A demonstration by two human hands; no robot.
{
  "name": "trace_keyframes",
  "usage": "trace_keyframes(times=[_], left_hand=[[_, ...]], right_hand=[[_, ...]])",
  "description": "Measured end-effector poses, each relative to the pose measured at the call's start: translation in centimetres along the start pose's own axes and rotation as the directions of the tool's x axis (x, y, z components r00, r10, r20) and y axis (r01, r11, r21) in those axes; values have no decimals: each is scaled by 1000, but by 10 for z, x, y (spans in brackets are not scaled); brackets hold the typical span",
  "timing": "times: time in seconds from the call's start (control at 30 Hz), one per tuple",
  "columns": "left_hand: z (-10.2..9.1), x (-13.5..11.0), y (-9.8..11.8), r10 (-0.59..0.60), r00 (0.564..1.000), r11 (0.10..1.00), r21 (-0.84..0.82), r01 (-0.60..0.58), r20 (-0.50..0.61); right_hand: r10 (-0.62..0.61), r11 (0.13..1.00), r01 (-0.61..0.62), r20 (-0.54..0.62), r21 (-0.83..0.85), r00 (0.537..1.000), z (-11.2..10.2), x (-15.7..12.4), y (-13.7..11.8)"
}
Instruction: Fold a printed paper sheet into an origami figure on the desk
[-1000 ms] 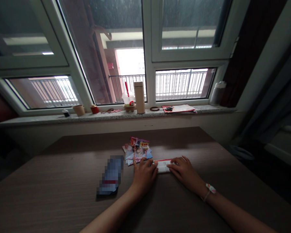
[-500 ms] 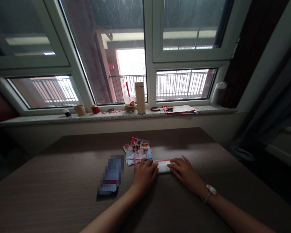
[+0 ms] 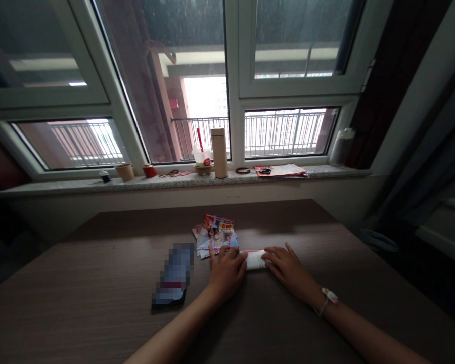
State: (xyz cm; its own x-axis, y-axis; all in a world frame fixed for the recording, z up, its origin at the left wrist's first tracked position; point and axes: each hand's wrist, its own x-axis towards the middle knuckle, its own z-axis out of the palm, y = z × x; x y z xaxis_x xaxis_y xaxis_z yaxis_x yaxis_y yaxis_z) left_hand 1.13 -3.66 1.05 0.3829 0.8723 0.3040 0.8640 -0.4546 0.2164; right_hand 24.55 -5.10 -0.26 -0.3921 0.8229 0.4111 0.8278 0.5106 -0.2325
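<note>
A narrow folded paper (image 3: 255, 260), white with a red line along its far edge, lies on the table between my hands. My left hand (image 3: 226, 274) has its fingers bent and grips the paper's left end. At the right end, my right hand (image 3: 286, 270) also grips the paper, with its outer finger sticking up. My fingers cover both ends of the paper, and the thumbs are mostly hidden. Just beyond my left hand sits a small pile of colourful printed leaflets (image 3: 216, 235), which its outer fingers overlap in view.
A dark phone (image 3: 173, 278), blurred by pixelation, lies on the brown table (image 3: 79, 283) left of my left forearm. Behind, the stone windowsill (image 3: 167, 183) holds a beige thermos (image 3: 219, 154), a plastic cup with a red straw (image 3: 201, 154), a paper cup (image 3: 125, 172) and scissors (image 3: 264, 171) on papers.
My right fingers have shifted very slightly on the paper's right end. Everything else stays in place.
</note>
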Motion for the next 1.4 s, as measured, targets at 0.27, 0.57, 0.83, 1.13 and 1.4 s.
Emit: trace_keyframes(times=[0.27,0.57,0.83,1.13,1.4], left_hand=[[-1,0,0,7,1000,1000,4,-7,10],[0,2,0,17,1000,999,28,-17,15],[-2,3,0,3,999,1000,23,-4,36],[-2,3,1,-5,999,1000,23,4,39],[0,0,1,8,1000,999,39,-8,11]], right_hand=[[14,1000,-14,29,5,999,-3,0,-1],[37,999,-37,24,-11,999,5,-2,3],[51,997,-51,-1,-51,999,5,-2,1],[98,991,-97,-4,-88,995,5,-1,0],[4,994,-20,-145,-109,989,-7,-2,-11]])
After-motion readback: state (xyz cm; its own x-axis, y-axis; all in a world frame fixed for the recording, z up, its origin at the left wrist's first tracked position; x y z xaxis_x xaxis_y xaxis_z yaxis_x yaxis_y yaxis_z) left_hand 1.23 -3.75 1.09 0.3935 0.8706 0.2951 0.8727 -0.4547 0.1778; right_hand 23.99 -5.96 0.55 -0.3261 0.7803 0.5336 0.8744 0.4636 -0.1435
